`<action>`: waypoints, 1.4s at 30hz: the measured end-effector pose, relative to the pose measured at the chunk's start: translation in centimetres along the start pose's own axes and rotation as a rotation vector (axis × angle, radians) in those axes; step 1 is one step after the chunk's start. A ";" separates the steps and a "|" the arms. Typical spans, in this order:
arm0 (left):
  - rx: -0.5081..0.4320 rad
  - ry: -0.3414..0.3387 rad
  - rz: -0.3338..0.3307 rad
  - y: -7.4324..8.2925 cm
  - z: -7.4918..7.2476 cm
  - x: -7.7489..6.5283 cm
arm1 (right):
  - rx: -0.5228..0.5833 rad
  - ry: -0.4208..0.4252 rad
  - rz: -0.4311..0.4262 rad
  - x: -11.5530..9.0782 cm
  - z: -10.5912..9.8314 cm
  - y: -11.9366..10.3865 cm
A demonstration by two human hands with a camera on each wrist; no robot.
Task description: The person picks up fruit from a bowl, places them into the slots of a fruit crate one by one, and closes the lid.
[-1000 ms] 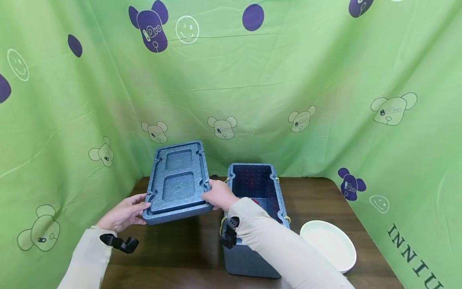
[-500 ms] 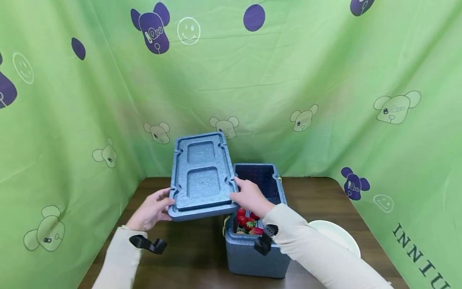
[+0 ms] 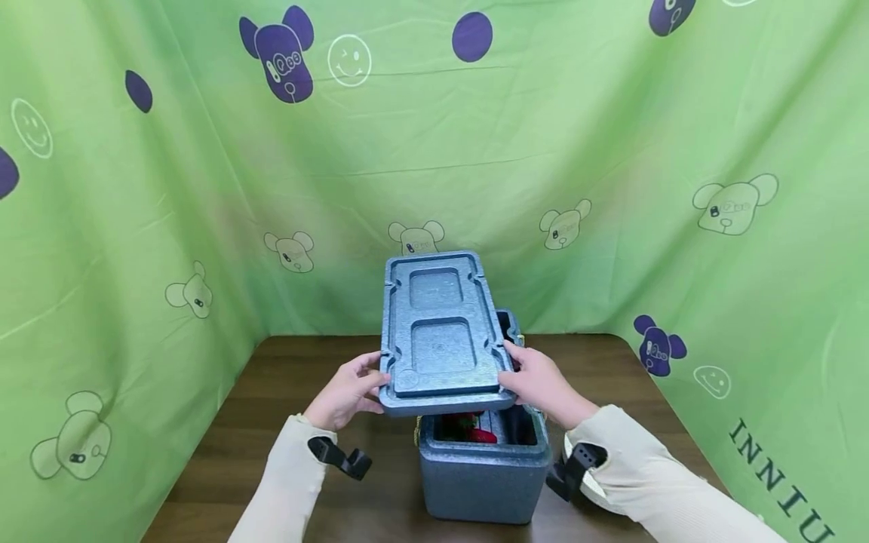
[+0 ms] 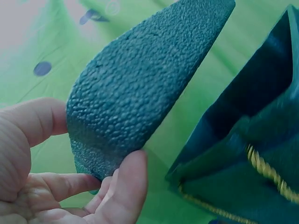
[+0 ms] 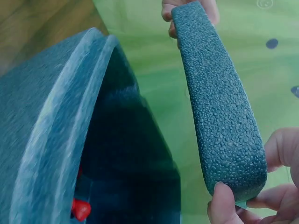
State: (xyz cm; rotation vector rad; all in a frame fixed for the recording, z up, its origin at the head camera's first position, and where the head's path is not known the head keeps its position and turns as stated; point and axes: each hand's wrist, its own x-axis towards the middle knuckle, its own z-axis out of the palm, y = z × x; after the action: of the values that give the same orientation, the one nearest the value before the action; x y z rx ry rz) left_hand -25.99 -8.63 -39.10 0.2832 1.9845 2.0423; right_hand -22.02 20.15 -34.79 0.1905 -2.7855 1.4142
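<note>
A blue foam lid (image 3: 441,332) with two recessed rectangles hangs tilted above the matching foam box (image 3: 482,483). My left hand (image 3: 348,391) grips its left edge near the front corner, and the right hand (image 3: 543,382) holds the opposite edge. Thumbs lie on the face towards me. Red strawberries (image 3: 483,436) show inside the box's near end; the lid covers most of the opening in the head view. In the left wrist view, fingers (image 4: 133,179) curl around the lid's pebbled edge. A gap separates lid and box in the right wrist view, where a strawberry (image 5: 81,210) is visible.
Yellow cord (image 4: 271,175) runs along the box's side. A white oval dish (image 3: 597,494) is mostly hidden behind the right forearm. The box stands on a dark wooden table (image 3: 299,377), with a green printed curtain (image 3: 509,188) behind and at both sides.
Both hands have carried the lid rightwards, from left of the box to over it. Strawberries came into view as the right arm moved aside, then the lid partly covered them.
</note>
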 end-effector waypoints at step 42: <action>-0.155 -0.129 0.224 2.1 -1.3 -3.3 | -0.221 0.581 -1.308 5.6 -2.5 3.8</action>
State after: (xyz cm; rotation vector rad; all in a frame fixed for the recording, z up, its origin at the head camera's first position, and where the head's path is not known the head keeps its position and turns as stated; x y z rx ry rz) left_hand -23.48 -11.01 -36.85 0.6116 1.7753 2.2355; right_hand -28.10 23.85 -35.98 1.0981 -1.6186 0.6270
